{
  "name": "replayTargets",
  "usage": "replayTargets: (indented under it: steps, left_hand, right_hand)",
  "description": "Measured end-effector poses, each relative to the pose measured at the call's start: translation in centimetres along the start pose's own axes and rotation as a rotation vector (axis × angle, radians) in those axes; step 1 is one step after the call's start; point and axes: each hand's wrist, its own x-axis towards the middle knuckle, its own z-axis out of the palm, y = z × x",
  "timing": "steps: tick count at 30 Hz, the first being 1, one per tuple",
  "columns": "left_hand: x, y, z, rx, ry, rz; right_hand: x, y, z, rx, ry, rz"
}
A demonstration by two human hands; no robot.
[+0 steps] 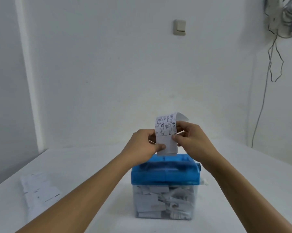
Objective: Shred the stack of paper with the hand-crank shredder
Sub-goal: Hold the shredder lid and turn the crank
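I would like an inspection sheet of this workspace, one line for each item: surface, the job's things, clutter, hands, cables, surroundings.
Surface: white table.
Job's things: blue shredder on a clear bin full of shreds. A folded sheet with drawings is held upright, its lower edge at the shredder's top. A stack of paper lies flat on the left.
Clutter: nothing seen.
Hands: the left hand pinches the sheet's left edge and the right hand pinches its right edge.
Cables: cables are bundled high on the right wall, and some hang down.
Surroundings: white wall with a light switch.
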Motion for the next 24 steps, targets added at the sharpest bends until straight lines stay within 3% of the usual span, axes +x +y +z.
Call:
replayTargets:
  steps: [6, 12, 17, 24]
  left_hand:
    - [0.8, -0.3, 2.1, -0.048, -0.072, 0.017]
    - [0.4, -0.8, 2.6, -0.059, -0.1, 0.033]
    - [0.3, -1.0, 2.8, 0.027, -0.105, -0.004]
    - [0.2, -1.1, 3.0, 0.104, -0.153, -0.011]
  right_hand:
    - [-1.0, 2.6, -1.7, 0.034, -0.044, 0.111]
    - [-1.8, 3.2, -2.4, -0.026, -0.127, 0.091]
    - [-2.2, 3.8, -2.0, -0.104, -0.026, 0.017]
    - [-2.8, 5.0, -1.8, -0.159, -0.073, 0.061]
